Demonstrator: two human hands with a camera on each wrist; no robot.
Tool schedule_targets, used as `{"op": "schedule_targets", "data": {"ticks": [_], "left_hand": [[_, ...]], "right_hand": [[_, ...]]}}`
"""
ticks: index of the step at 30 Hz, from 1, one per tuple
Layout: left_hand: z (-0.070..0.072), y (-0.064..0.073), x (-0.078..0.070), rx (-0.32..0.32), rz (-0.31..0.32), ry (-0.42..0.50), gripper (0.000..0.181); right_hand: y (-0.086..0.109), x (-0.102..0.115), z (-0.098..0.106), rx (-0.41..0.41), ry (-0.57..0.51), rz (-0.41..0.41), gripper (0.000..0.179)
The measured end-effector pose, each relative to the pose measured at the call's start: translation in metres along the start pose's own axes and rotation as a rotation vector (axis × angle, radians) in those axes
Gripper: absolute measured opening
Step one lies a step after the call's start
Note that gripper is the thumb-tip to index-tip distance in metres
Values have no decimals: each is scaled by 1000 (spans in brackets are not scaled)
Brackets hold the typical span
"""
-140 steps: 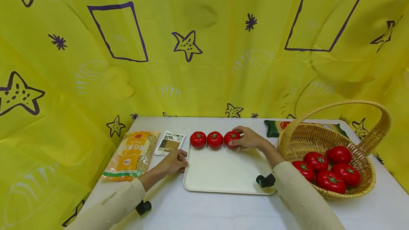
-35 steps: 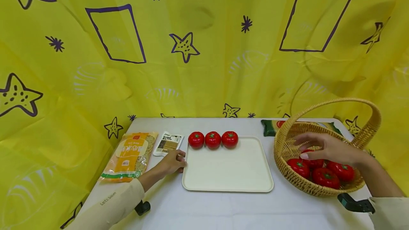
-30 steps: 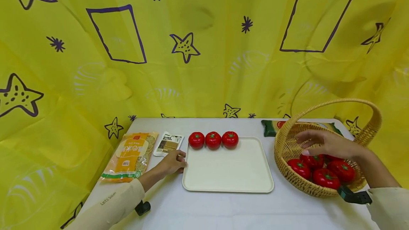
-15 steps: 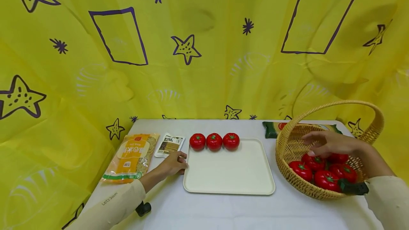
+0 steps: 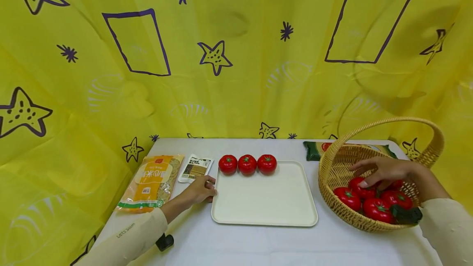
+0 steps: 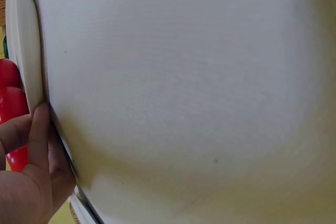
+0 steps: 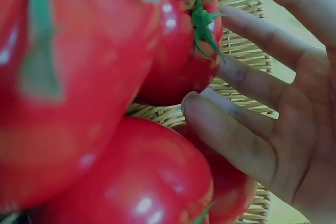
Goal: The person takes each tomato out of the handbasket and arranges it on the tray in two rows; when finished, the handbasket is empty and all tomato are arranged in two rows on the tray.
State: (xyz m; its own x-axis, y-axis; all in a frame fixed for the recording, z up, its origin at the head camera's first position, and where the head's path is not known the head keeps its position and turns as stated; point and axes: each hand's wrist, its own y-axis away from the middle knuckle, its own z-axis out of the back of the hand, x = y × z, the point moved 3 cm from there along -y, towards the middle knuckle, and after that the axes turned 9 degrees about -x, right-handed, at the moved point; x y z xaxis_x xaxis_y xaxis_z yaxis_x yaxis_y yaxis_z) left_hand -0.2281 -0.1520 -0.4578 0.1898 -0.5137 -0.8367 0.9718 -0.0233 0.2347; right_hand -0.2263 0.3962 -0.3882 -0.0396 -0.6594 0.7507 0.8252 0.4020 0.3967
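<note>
Tomatoes [image 5: 247, 165], three so far, line the far edge of the tray [image 5: 264, 202] as the left hand [image 5: 201, 190] pinches its left side. Five more remain visible in the basket [image 5: 327, 182], where the right hand [image 5: 391, 170], fingers spread, hangs over one without gripping.

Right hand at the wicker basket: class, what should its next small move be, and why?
Probably the right hand should curl its fingers round the tomato just below its thumb in the head view. Its fingers look open and hold nothing, while three other tomatoes line the far edge of the cream tray, with bare space to their right.
</note>
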Motion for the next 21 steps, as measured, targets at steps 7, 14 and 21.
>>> {"op": "schedule_targets", "data": {"ticks": [7, 14, 21], "left_hand": [[0, 0, 1, -4, -1, 4, 35], [0, 0, 0, -7, 3, -2, 36], [-1, -1, 1, -10, 2, -7, 35]], "right_hand": [[-3, -2, -3, 33, -17, -10, 61], [-6, -3, -5, 55, -30, -55, 60], [-8, -2, -4, 81, -19, -67, 60]]}}
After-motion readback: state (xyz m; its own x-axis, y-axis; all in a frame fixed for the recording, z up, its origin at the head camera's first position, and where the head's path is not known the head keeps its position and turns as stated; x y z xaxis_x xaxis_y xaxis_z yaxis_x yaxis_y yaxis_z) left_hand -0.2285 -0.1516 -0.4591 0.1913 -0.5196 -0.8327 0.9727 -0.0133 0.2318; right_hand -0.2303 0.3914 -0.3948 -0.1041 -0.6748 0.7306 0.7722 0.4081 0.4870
